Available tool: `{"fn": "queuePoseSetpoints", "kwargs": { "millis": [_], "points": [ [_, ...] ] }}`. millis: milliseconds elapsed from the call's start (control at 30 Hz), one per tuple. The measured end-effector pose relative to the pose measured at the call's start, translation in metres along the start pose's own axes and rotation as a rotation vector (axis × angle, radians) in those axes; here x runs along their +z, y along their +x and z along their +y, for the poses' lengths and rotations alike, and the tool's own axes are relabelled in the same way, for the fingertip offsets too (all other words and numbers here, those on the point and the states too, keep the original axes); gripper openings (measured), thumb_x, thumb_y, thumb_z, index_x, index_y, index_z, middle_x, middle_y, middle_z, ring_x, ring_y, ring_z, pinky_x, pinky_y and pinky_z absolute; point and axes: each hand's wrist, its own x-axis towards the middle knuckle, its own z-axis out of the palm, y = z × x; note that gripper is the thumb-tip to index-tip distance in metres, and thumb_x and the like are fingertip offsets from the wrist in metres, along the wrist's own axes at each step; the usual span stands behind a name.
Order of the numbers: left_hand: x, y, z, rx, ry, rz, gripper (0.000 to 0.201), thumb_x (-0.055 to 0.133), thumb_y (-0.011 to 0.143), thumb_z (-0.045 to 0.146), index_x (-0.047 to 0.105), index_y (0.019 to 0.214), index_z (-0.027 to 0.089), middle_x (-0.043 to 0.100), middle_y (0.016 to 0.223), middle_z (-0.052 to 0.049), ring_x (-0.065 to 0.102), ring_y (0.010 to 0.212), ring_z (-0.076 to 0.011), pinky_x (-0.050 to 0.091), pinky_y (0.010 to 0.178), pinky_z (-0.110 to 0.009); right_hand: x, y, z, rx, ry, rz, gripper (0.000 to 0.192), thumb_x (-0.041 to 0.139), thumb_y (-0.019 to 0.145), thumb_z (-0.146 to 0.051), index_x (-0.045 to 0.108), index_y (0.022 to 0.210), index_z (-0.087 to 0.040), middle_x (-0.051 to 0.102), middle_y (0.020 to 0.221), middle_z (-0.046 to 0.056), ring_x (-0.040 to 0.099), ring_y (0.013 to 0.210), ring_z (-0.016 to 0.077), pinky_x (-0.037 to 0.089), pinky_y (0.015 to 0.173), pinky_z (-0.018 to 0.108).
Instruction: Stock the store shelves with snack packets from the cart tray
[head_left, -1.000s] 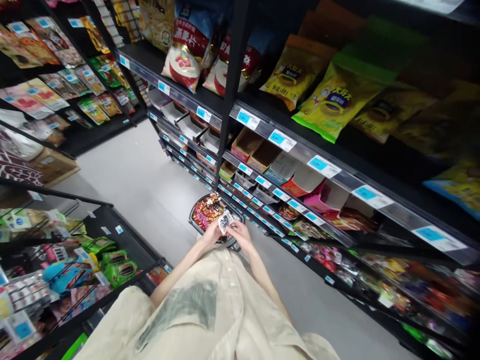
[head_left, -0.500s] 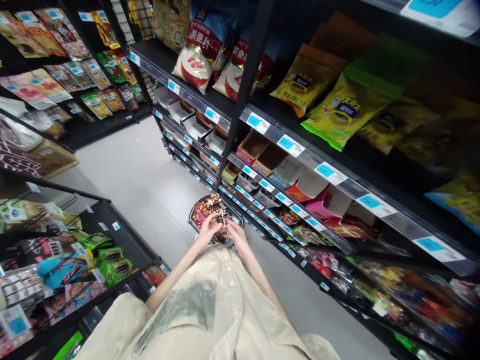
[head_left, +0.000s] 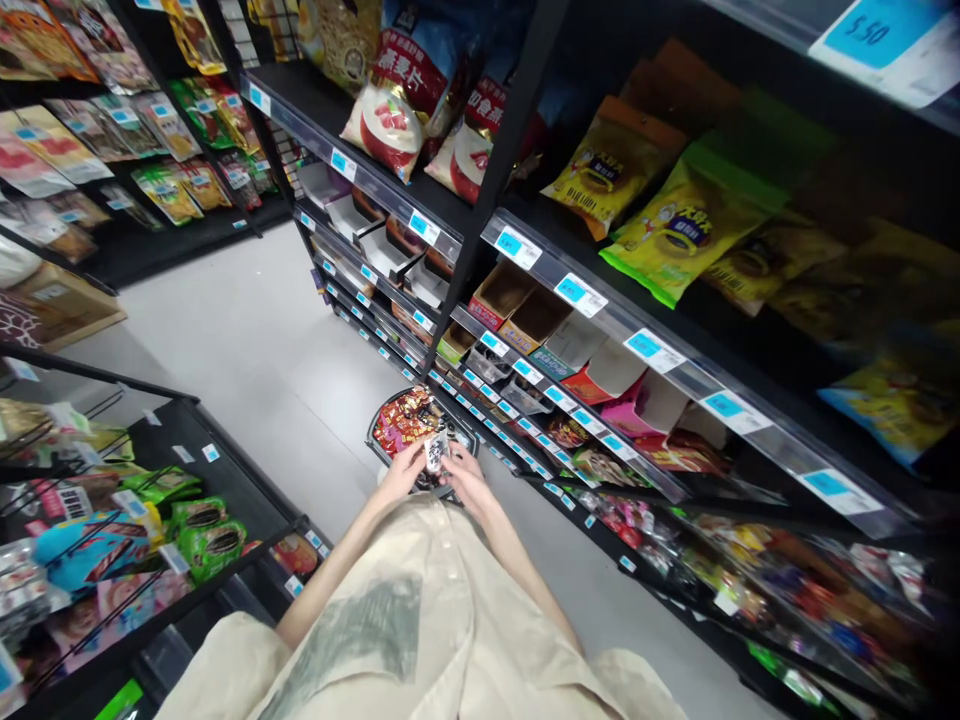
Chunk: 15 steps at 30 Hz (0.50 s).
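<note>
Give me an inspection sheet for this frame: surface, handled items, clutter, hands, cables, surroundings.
Surface: pale grey shop floor, bare where visible.
Handled items: small black-and-white patterned packet, held between both hands above a dark shopping basket full of red and gold wrapped snacks.
Clutter: open cardboard display boxes on the middle shelf; brown cardboard carton on the floor at left.
Hands: left hand and right hand both grip the packet.
Cables: nothing seen.
Surroundings: black metal shelving with blue price tags, yellow-green snack bags, low wire rack at left.

Bare grey floor (head_left: pixel 247 330) open leftward; basket (head_left: pixel 390 410) below, stocked shelves (head_left: pixel 600 300) close on the right.
</note>
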Motion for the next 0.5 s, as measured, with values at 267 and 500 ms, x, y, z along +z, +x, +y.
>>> {"fn": "queuePoseSetpoints", "kwargs": {
  "millis": [267, 500],
  "points": [
    [-0.013, -0.009, -0.002, 0.025, 0.222, 0.039, 0.039, 0.072, 0.085, 0.041, 0.075, 0.119, 0.023, 0.078, 0.092, -0.003, 0.068, 0.084, -0.0252, 0.054, 0.087, -0.036, -0.017, 0.014, 0.026, 0.004, -0.03, 0.056, 0.039, 0.093, 0.065, -0.032, 0.07, 0.094, -0.016, 0.075, 0.074, 0.002, 0.069, 0.06, 0.0131, 0.057, 0.059, 0.022],
    [-0.016, -0.008, -0.005, 0.052, 0.201, 0.07, 0.03, 0.082, 0.076, 0.03, 0.08, 0.105, 0.027, 0.077, 0.115, -0.008, 0.067, 0.106, -0.0301, 0.045, 0.107, -0.042, -0.047, 0.065, 0.012, -0.105, 0.244, 0.365, 0.015, 0.077, 0.077, -0.012, 0.066, 0.083, -0.02, 0.075, 0.082, 0.0, 0.071, 0.073, 0.0108, 0.061, 0.075, 0.021]
  ]
}}
